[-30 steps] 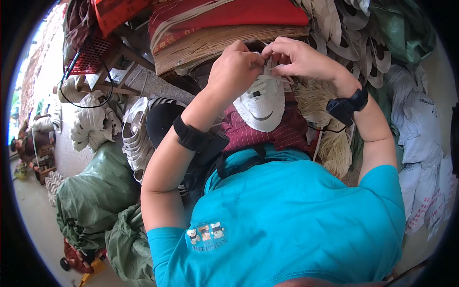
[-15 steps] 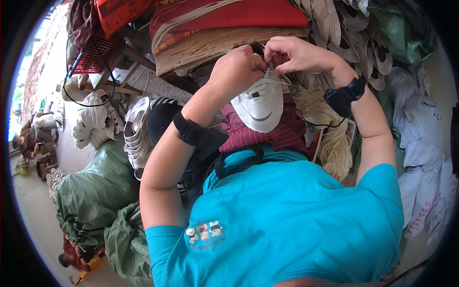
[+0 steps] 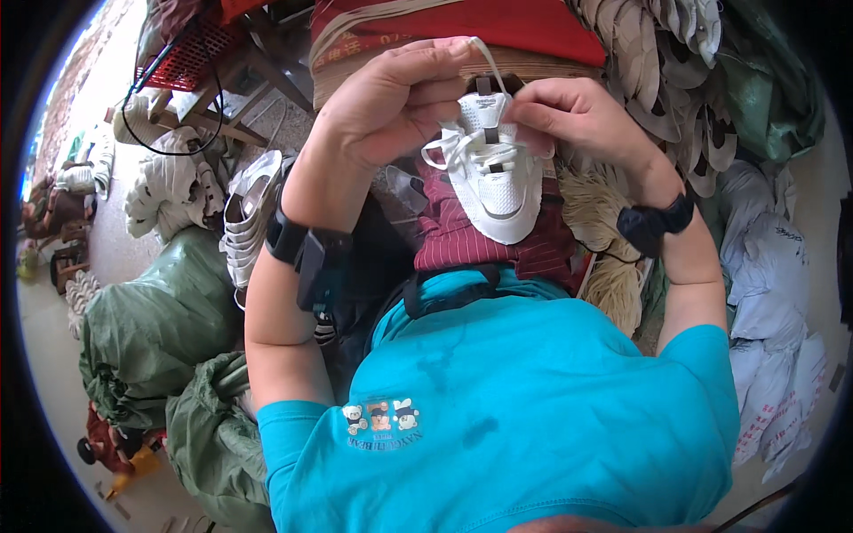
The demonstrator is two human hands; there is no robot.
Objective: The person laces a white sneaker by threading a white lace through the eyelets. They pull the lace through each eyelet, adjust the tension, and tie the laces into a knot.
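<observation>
A white sneaker (image 3: 508,195) rests on my lap, toe toward me, its upper partly laced. My left hand (image 3: 404,93) is raised at its left and pinches a white shoelace (image 3: 490,59) between thumb and forefinger. From there the lace arcs down to the shoe's upper right side, where the fingertips of my right hand (image 3: 573,115) are closed at it. Those fingers are slightly blurred and cover the lace's lower end. Another loop of lace hangs off the shoe's left side. The tongue (image 3: 482,111) stands up between my hands.
A wooden bench (image 3: 346,89) with red cloth lies just beyond my hands. Bundled pale laces (image 3: 613,204) hang at right, below stacked shoe parts (image 3: 657,80). White sacks (image 3: 773,275) line the right; green sacks (image 3: 160,311) and stacked shoe pieces (image 3: 244,222) sit left.
My hands have moved apart from close together over the shoe's top. The left hand has gone left and up with the shoelace, the right hand slightly right. More of the shoe shows.
</observation>
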